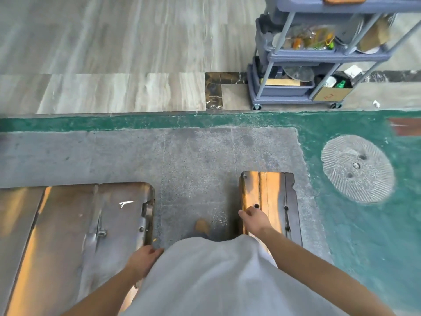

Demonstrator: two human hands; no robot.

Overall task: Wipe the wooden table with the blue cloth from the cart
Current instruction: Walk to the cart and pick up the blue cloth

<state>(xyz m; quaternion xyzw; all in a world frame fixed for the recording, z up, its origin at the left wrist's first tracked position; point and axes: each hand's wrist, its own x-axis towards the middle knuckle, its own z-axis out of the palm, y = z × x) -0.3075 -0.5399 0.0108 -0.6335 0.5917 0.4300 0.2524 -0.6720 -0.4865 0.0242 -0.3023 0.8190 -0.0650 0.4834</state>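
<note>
Left hand (144,261): empty, fingers loosely curled, hanging beside the right edge of the broad dark-brown plank worktop (75,224), close to its corner. Contact with the wood cannot be confirmed.

Right hand (254,218): empty, fingers loosely bent and narrow, over the near left edge of the narrow orange-and-dark wooden bench (268,201). Fingertips appear to touch or just clear the surface.

Person stands in the gap between the two wooden pieces, on grey concrete floor (193,156); a white garment fills the lower centre of the view.

Grey three-tier plastic cart on castors (319,55): stands ahead and to the right, well apart from both hands, beyond the green painted floor band (159,122). Its shelves hold mixed items, blurred. No blue cloth can be made out on it from this angle; the top tray is largely cut off by the frame edge.

Assessment: the cloth is not yet collected and wiping has not begun. The cart lies forward-right, so the right hand is the nearer. The worktop's long axis runs away to the left, opposite the cart; a walk forward is needed before any reach.

Round ribbed grey stone disc (357,168) lies in the green floor to the right.
</note>
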